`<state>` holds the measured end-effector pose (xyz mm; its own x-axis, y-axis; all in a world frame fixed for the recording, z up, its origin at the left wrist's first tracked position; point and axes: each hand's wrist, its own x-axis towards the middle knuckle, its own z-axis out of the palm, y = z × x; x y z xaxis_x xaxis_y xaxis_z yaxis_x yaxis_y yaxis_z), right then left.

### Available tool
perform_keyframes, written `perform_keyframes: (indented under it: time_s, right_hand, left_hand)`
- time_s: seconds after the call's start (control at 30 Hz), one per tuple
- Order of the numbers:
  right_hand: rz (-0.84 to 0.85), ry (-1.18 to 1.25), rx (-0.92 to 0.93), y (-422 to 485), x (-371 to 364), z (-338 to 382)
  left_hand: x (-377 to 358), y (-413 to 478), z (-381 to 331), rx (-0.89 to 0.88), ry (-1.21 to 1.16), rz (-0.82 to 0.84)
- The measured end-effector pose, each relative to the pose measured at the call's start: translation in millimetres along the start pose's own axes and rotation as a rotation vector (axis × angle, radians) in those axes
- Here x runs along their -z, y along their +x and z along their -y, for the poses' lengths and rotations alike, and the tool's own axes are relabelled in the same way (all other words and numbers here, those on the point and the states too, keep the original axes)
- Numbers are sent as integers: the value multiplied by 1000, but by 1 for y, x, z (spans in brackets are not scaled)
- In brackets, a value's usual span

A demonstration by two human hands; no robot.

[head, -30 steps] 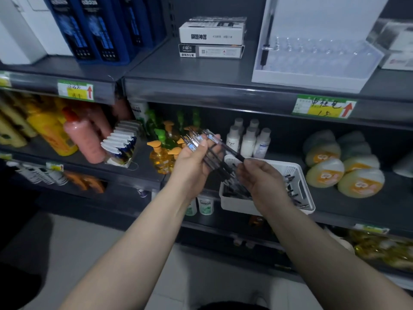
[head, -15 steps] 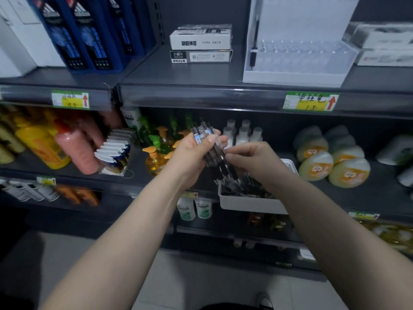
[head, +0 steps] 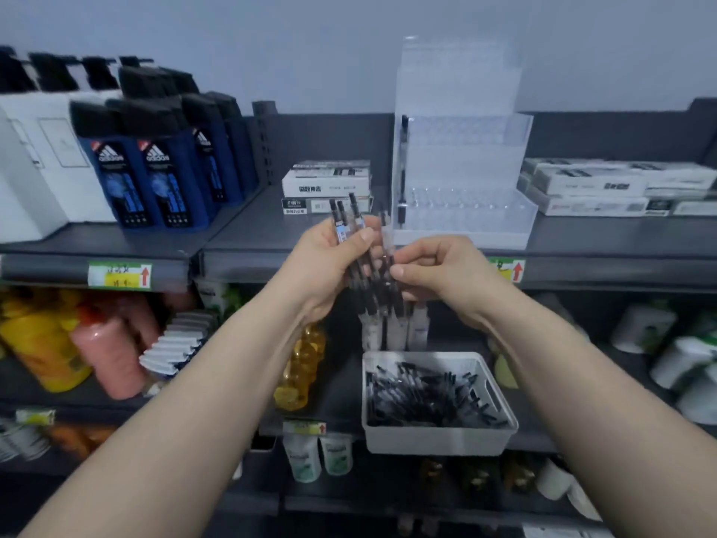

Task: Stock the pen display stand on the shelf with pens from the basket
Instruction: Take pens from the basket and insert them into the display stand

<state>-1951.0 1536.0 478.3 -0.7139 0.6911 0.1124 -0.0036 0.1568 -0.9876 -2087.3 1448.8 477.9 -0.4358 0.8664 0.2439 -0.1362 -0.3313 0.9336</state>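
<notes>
Your left hand (head: 322,273) is wrapped round a bundle (head: 351,227) of pens, caps up and fanned a bit, right in front of the upper shelf (head: 271,234). Makes sense to me: the fan gives the other hand a gap to get at a single one without dragging its neighbours out.

Your right hand (head: 438,273) is pinching one pen (head: 387,242) at the right edge of the fan, thumb and forefinger on the barrel, other fingers curled out of the way. Decent spot to grab, I reckon, since it leaves the lower end free to drop into a slot.

The stand (head: 465,223) sits on that shelf just behind your hands and a little to the right. It's clear tiered plastic with rows of holes (head: 458,198). Nearly all look empty, and at least one dark pen (head: 403,149) stands along its left edge. So you're early in the job, I'd say.

The basket (head: 434,440) is on the lower shelf (head: 341,384), with a heap of pens in it. Holding a handful up high probably saves you reaching down for each one.

Next bit needs care, I think: pull the pen clear, tip it upright, aim for a hole. Clear plastic makes the holes hard to spot, and a loose left grip could let the fan slide.
</notes>
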Motion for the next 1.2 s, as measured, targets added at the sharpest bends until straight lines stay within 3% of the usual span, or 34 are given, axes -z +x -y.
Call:
perform_keyframes:
  time_s: [0.17, 0.57, 1.2]
  right_hand:
    - [-205, 99, 138, 27, 36, 50]
    - [-454, -140, 231, 109, 46, 75]
    - [-419, -515, 139, 137, 42, 51]
  left_hand:
    - [-3, 38, -40, -58, 80, 14]
    - [-11, 82, -55, -26, 199, -9]
    - [-3, 96, -50, 0, 212, 67]
